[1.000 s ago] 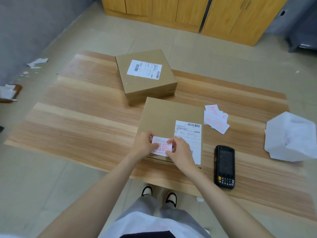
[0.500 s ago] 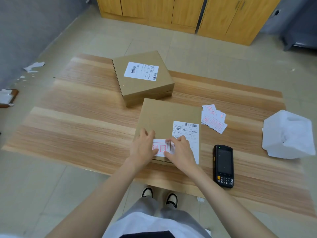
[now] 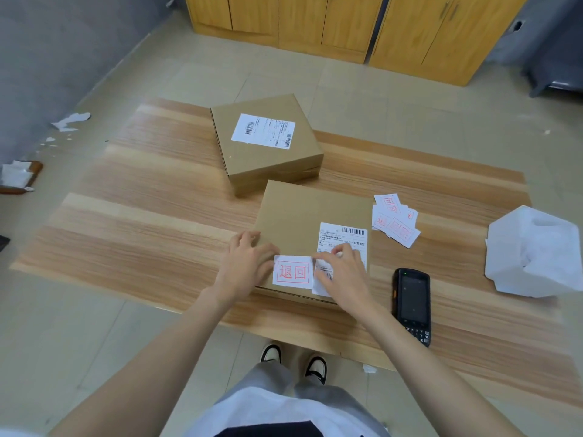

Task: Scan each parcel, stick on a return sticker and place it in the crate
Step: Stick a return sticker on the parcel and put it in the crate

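- The return sticker (image 3: 292, 272) now lies flat and fully exposed on the near-left corner of the flat parcel (image 3: 310, 209); a second ago both hands covered its ends.
- The left hand (image 3: 246, 266) has moved left; its open, straight fingers rest on the parcel's left edge.
- The right hand (image 3: 344, 275) is open, fingertips pressing at the sticker's right edge over the shipping label (image 3: 345, 236).
- The parcel sits at the middle of the bench's (image 3: 142, 234) near edge.
- Judgement: sticking is done and transfer to the crate comes next; no crate is in view.

Wooden cabinets (image 3: 315, 23) edge beige tiled floor (image 3: 94, 326), grey wall (image 3: 63, 42).
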A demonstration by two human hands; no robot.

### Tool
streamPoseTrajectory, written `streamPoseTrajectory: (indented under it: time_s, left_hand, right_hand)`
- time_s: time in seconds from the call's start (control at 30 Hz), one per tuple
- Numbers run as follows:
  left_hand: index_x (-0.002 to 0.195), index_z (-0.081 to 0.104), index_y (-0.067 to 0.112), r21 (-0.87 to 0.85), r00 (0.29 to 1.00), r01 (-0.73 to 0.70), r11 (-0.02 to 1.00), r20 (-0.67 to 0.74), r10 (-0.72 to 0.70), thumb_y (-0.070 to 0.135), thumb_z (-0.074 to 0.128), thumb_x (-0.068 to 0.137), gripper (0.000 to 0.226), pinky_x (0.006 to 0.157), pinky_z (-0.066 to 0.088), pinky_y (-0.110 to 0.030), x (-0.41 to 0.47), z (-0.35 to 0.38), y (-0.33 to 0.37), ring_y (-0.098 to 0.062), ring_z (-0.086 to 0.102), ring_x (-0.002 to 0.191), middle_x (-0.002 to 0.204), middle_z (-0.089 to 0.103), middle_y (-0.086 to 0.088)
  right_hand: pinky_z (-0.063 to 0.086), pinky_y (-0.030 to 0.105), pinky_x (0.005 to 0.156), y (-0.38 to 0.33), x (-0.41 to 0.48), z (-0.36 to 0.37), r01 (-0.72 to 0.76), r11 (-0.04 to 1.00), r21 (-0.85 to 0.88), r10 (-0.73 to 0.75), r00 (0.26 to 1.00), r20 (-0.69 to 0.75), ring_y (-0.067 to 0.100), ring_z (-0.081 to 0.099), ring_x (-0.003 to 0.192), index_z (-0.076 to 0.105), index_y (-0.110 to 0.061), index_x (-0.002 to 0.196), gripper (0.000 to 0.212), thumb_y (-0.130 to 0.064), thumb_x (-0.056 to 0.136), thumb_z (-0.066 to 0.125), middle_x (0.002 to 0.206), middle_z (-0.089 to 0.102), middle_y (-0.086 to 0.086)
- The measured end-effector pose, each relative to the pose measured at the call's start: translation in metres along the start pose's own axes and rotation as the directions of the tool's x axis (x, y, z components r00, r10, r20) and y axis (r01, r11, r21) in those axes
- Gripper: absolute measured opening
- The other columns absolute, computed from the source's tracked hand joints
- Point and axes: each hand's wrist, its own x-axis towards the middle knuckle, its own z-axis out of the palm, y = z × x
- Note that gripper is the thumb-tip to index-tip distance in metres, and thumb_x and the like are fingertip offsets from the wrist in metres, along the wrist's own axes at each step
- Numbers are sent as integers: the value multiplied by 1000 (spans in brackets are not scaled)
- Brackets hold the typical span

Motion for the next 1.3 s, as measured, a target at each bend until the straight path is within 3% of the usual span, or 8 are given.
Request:
streamPoseTrajectory:
  time_s: [0.17, 0.3, 0.43, 0.57, 0.8, 0.9, 1.03, 1.3]
  left_hand:
    - [123, 55, 37, -34, 993, 15, 999, 117, -11, 45, 65, 81, 44, 112, 14, -41, -2, 10, 13, -30, 13, 140, 149, 26, -5]
    - [136, 41, 32, -162, 973, 199, 967, 154, -174, 41, 69, 79, 65, 113, 21, -45, -3, 4, -1, -34, 14, 140, 149, 23, -13]
    - [146, 22, 22, -430, 916, 382, 818, 295, -273, 24, 77, 75, 90, 102, 42, -44, -3, -5, -12, -31, 48, 122, 135, 46, -14]
    - [147, 21, 22, -486, 905, 419, 767, 292, -310, 11, 75, 75, 91, 99, 45, -42, -9, -9, -9, -28, 52, 117, 130, 52, -11]
    - [146, 23, 21, -538, 859, 501, 678, 212, -466, 12, 77, 72, 92, 94, 47, -34, -53, -21, -27, -25, 54, 115, 124, 55, -6]
    - [142, 31, 21, -622, 801, 534, 573, 155, -578, 22, 81, 60, 96, 95, 49, -43, -88, -24, -43, -24, 58, 113, 129, 57, -4]
    - [138, 39, 12, -713, 704, 528, 461, 63, -708, 3, 76, 72, 76, 95, 49, -38, -134, -34, -58, -23, 59, 107, 122, 55, -1]
    - [134, 42, 13, -811, 507, 494, 313, -23, -861, 2, 77, 71, 73, 93, 49, -45, -205, -46, -114, -29, 61, 104, 122, 58, -10]
  right_hand:
    - [15, 32, 111, -16, 1, 16, 131, 990, -46, -128, 990, 57, 23, 20, 137, 61, -37, 119, 30, -30, 91, 52, 146, 32, 5]
    - [7, 38, 117, 6, 4, 8, -41, 999, -26, 41, 999, -8, 28, 7, 143, 59, -34, 121, 33, -33, 88, 56, 155, 19, 9]
    - [17, 49, 116, 22, 9, -1, -294, 942, 162, 287, 956, 61, 32, 0, 145, 24, -32, 145, 81, -43, 78, 67, 157, -5, 10]
    - [31, 51, 109, 22, 16, 0, -402, 866, 297, 381, 916, 130, 36, 16, 141, 13, -32, 148, 104, -37, 66, 77, 154, 1, 11]
    - [32, 49, 107, -9, 28, 7, -226, 931, 287, 191, 971, 145, 28, 17, 141, 33, -31, 138, 87, -25, 63, 77, 151, 12, 7]
    - [36, 50, 104, -41, 35, 17, -122, 949, 291, 83, 986, 143, 30, 29, 135, 27, -30, 141, 96, -28, 60, 78, 147, 19, 6]
    - [30, 46, 107, -95, 37, 33, -47, 963, 266, -4, 982, 188, 33, 27, 133, 9, -23, 149, 110, -29, 65, 79, 142, 29, 12]
    - [32, 45, 107, -200, 39, 71, 216, 952, 218, -276, 912, 305, 32, 32, 130, 23, -29, 144, 96, -29, 65, 77, 145, 25, 8]
